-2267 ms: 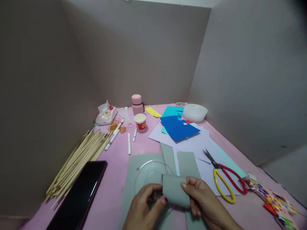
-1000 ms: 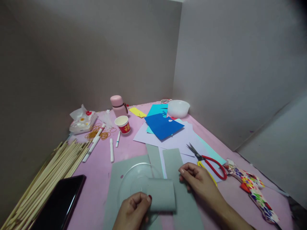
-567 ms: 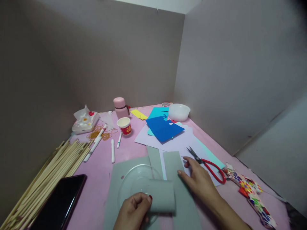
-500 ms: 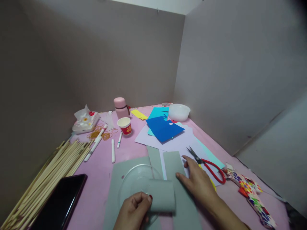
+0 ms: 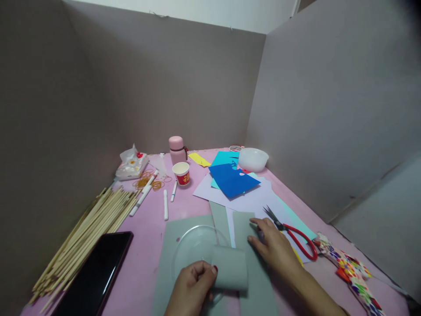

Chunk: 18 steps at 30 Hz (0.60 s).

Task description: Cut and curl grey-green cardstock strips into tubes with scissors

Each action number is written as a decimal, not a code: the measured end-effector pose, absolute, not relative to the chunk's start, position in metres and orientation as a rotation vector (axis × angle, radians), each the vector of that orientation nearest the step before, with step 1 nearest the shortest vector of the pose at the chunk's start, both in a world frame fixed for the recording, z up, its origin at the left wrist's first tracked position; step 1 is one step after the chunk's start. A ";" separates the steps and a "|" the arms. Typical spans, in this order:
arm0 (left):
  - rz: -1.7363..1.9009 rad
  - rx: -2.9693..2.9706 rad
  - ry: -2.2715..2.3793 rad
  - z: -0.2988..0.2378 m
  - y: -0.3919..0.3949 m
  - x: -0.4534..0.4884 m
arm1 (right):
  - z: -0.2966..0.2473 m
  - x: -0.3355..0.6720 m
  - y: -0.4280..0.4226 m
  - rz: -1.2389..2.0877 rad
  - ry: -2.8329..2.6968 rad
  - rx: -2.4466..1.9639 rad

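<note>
My left hand (image 5: 194,285) pinches the edge of a curled piece of grey card (image 5: 230,268) between thumb and fingers. Beneath that hand a clear round plastic lid or dish (image 5: 187,245) rests on a flat grey sheet (image 5: 166,263). My right hand (image 5: 274,245) lies with its thumb and fingers apart, fingertips touching a long grey card strip (image 5: 245,228). Close beside the right hand lie red-handled scissors (image 5: 297,237), blades parted and pointing away from me. Part of something yellow shows under the right hand.
Blue paper (image 5: 232,182) lies over white and turquoise sheets. Behind it are a white bowl (image 5: 253,159), a paper cup (image 5: 181,174) and a pink flask (image 5: 178,151). Wooden sticks (image 5: 88,237), a phone (image 5: 95,272), markers (image 5: 165,205), rubber bands (image 5: 144,183) and tissues (image 5: 132,164) are leftward.
The camera view has shifted, so everything sits a little further right. Both hands keep nearly the same pose, the left still on the curled card and the right on the strip.
</note>
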<state>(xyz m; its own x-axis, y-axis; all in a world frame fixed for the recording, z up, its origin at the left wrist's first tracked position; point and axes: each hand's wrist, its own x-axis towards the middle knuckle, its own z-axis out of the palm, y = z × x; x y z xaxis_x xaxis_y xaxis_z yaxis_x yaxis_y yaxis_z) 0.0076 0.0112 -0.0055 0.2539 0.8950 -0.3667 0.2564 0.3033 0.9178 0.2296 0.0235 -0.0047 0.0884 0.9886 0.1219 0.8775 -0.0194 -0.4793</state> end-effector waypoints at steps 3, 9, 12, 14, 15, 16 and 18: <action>0.624 1.223 1.275 -0.006 0.012 0.008 | -0.001 0.231 0.030 0.291 -1.959 -1.860; 0.647 1.222 1.253 -0.008 0.012 0.009 | 0.001 0.235 0.051 0.160 -2.053 -1.913; 0.651 1.208 1.239 -0.010 0.012 0.009 | -0.003 0.236 0.060 0.155 -2.070 -1.941; 0.644 1.194 1.234 -0.013 0.013 0.009 | -0.006 0.237 0.064 0.143 -2.064 -1.954; 0.640 1.191 1.234 -0.014 0.013 0.009 | -0.007 0.237 0.065 0.134 -2.056 -1.957; 0.637 1.190 1.234 -0.015 0.013 0.008 | -0.008 0.237 0.066 0.127 -2.046 -1.956; 0.636 1.193 1.233 -0.016 0.013 0.008 | -0.009 0.237 0.068 0.116 -2.022 -1.941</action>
